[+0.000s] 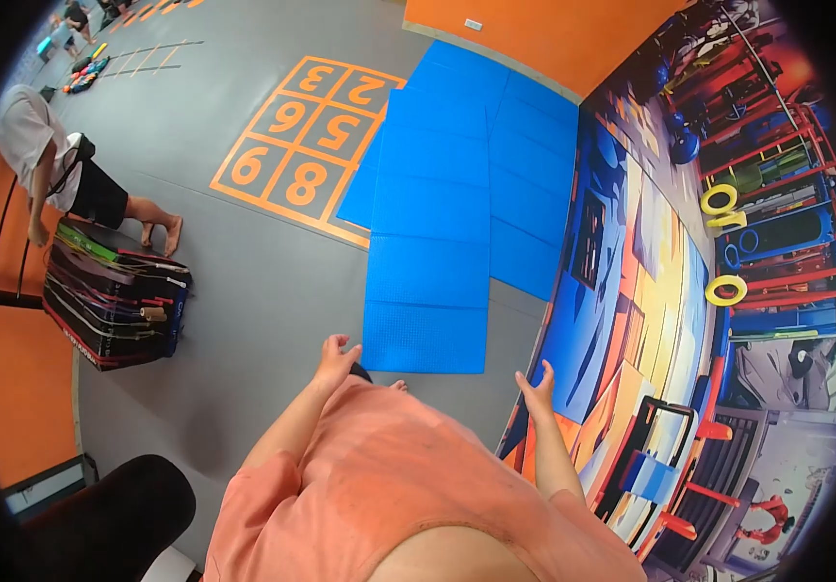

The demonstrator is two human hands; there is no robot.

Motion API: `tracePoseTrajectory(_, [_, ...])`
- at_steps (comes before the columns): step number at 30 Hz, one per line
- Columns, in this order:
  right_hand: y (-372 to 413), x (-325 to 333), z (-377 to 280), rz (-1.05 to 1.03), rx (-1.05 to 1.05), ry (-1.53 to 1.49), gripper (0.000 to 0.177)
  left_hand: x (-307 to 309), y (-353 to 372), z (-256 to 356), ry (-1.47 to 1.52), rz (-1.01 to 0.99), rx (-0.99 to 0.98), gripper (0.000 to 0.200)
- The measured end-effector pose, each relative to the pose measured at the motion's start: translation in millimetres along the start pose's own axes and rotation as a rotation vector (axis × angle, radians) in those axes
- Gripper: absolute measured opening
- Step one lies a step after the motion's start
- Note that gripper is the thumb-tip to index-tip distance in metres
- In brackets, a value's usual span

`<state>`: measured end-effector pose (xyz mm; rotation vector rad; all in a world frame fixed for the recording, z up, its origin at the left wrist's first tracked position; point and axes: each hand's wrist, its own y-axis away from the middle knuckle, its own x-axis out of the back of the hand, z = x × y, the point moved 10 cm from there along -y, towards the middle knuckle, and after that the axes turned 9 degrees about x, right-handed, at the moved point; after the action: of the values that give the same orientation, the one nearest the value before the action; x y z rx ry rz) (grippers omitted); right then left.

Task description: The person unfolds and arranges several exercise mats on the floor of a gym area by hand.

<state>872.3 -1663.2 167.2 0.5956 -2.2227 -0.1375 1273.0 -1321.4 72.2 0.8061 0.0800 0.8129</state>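
My left hand (337, 359) is held out in front of my body with its fingers loosely bent and apart, holding nothing. It is nearest the near left corner of a long blue folding mat (426, 242), which lies unfolded on the grey floor. My right hand (537, 390) is raised on the other side, thumb and fingers spread, with nothing in it. Behind that hand is a wall with a colourful printed mural (631, 320). More blue mat panels (531, 184) lie beyond and partly beneath the long mat. My feet are mostly hidden below my orange shirt (418, 456).
Orange numbered squares (296, 150) mark the floor left of the mats. A person (49, 155) bends over a dark box-shaped holder (117, 306) with long items on it. A black rounded object (136, 514) stands at lower left. An orange wall (534, 39) borders the mats' far end.
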Motion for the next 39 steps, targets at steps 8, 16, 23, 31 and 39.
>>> tracePoseTrajectory(8, [-51.2,-81.0,42.3,-0.112,-0.021,0.024,0.095,0.1,-47.6,6.8,-0.452,0.047,-0.036,0.067])
tracePoseTrajectory(16, [-175.7,-331.0,363.3,0.073,-0.372,-0.3,0.104,-101.4,-337.6,-286.5,-0.468,0.227,0.204,0.084])
tracePoseTrajectory(23, [-218.2,-475.2,633.4,0.375,-0.511,0.036,0.119,-229.0,-438.3,-529.7,-0.701,0.355,0.47,0.105])
tracePoseTrajectory(31, [-232.6,-461.4,690.9,0.358,-0.6,0.196,0.098,-212.2,-451.3,-531.2,-0.602,0.52,0.209,0.069])
tracePoseTrajectory(39, [-322.2,-571.0,547.1,0.293,-0.39,0.366,0.06,-67.3,-542.5,-492.4,-0.124,0.661,-0.028,0.048])
